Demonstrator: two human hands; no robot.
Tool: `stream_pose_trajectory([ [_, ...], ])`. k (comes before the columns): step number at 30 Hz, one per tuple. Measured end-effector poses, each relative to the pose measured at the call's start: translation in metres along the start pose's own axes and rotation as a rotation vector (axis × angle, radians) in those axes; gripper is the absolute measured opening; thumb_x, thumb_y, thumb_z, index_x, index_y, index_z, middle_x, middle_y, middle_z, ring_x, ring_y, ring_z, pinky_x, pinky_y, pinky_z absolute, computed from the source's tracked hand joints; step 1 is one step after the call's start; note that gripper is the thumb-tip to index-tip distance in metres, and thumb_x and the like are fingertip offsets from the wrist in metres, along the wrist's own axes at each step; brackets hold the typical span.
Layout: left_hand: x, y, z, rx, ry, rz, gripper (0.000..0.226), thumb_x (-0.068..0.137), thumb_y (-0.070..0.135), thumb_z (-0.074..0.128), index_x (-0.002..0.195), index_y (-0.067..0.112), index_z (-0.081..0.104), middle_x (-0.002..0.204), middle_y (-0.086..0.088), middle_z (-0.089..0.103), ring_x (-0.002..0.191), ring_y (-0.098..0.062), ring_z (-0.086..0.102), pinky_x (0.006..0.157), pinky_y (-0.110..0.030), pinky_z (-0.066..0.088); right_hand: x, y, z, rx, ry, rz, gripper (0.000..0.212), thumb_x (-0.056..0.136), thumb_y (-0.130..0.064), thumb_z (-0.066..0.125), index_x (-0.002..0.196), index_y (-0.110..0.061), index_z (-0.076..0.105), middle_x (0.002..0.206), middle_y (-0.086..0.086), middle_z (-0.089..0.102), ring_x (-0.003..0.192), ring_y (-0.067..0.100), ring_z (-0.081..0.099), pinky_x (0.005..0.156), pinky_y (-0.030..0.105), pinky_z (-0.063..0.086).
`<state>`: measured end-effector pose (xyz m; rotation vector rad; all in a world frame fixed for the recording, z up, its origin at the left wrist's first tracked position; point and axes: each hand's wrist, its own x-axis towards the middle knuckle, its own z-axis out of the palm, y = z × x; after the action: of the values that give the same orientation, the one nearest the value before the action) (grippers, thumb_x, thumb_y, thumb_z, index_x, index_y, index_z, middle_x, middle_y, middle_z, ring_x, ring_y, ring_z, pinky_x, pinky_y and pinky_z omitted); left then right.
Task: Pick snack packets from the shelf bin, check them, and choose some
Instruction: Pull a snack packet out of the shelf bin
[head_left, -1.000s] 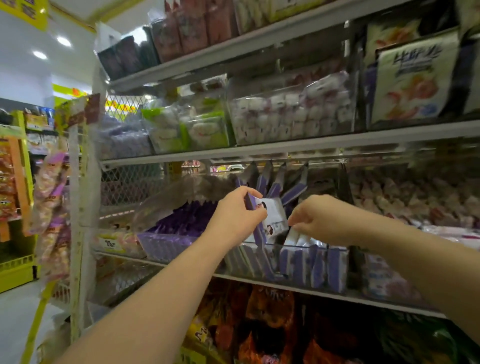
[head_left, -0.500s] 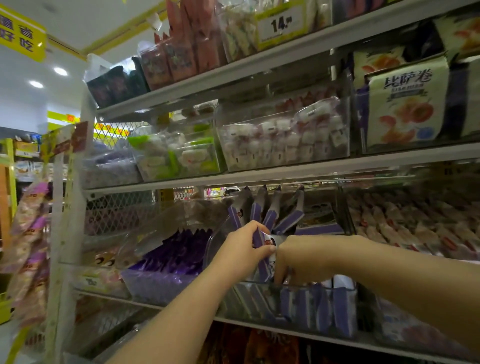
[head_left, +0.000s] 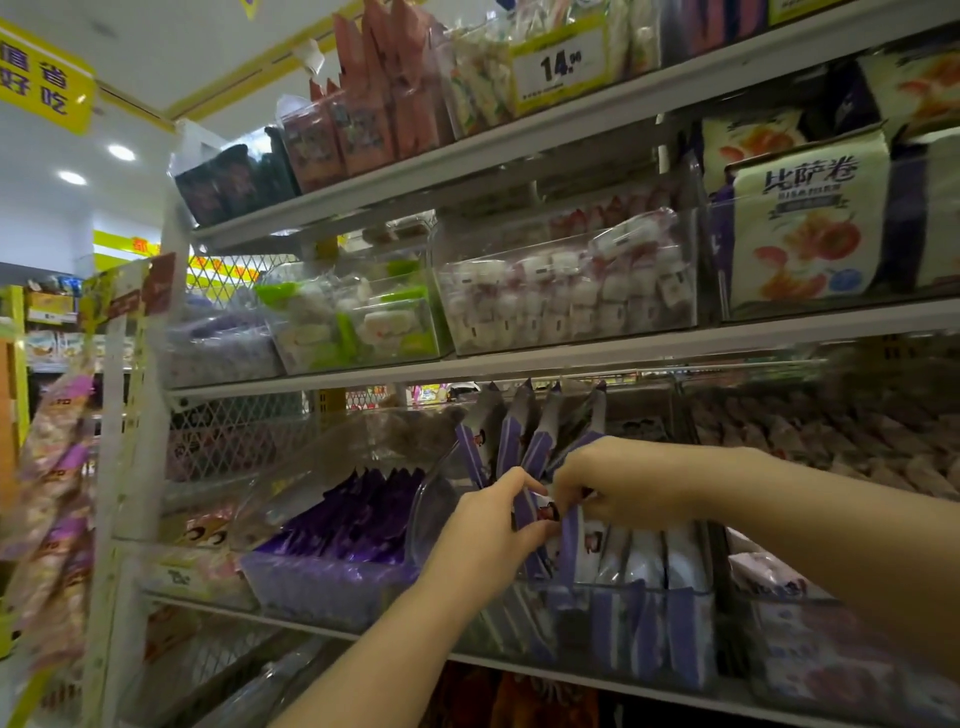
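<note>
A clear plastic shelf bin (head_left: 613, 631) on the third shelf holds upright purple-and-white snack packets (head_left: 644, 556). Both my hands are inside its top. My left hand (head_left: 483, 540) pinches a purple-and-white packet (head_left: 545, 512) between thumb and fingers. My right hand (head_left: 608, 480) has its fingers curled on the packets right beside it, fingertips nearly touching the left hand's. Several more packets (head_left: 524, 426) stand tilted at the back of the bin.
A second bin with dark purple packets (head_left: 343, 530) sits to the left. Above are bins of white-pink sweets (head_left: 566, 286) and green-white sweets (head_left: 358, 322). A pizza-roll bag (head_left: 805, 228) stands upper right. Hanging snacks (head_left: 52, 499) flank the rack's left end.
The view has tilted upward, so shelves sit lower in frame. My hands moved closer together over the bin, and the packet has gone down among the others.
</note>
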<state>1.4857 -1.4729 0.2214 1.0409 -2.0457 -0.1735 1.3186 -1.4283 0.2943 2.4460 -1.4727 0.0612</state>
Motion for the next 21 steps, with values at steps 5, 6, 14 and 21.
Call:
stream_pose_trajectory([
  [5,-0.003,0.002,-0.006,-0.074,-0.094,-0.005,0.012,0.093,0.039,0.06,0.099,0.047,0.053,0.068,0.003,0.06,0.048,0.0,0.048,0.044,-0.013,0.036,0.0,0.007,0.009,0.249,-0.005,0.091,0.017,0.1,-0.017,0.04,0.109,-0.029,0.048,0.082,-0.01,0.048,0.069,0.004,0.047,0.058,0.02,0.037],
  [6,-0.003,0.003,-0.007,-0.08,-0.114,-0.011,0.01,0.094,0.04,0.058,0.1,0.047,0.054,0.071,0.002,0.062,0.049,-0.001,0.051,0.044,-0.014,0.037,0.001,0.007,0.01,0.283,0.0,0.098,0.015,0.101,-0.017,0.038,0.106,-0.029,0.046,0.081,-0.009,0.048,0.068,0.006,0.046,0.057,0.021,0.038],
  [14,0.0,0.002,-0.009,0.15,-0.115,0.082,0.02,0.088,0.022,0.067,0.107,0.028,0.064,0.092,0.016,0.053,0.077,0.0,0.052,0.065,-0.005,0.039,-0.003,0.005,0.006,0.466,0.197,0.168,0.018,0.099,-0.01,0.032,0.104,-0.014,0.049,0.08,-0.002,0.048,0.067,0.01,0.042,0.061,0.024,0.036],
  [21,-0.007,0.004,-0.008,0.18,-0.311,0.061,0.027,0.099,0.036,0.052,0.085,0.018,0.067,0.088,0.003,0.062,0.076,-0.006,0.052,0.062,-0.012,0.038,-0.006,0.007,0.003,0.77,0.274,0.188,0.017,0.093,-0.018,0.04,0.097,-0.008,0.054,0.086,0.006,0.052,0.073,0.021,0.056,0.058,0.03,0.049],
])
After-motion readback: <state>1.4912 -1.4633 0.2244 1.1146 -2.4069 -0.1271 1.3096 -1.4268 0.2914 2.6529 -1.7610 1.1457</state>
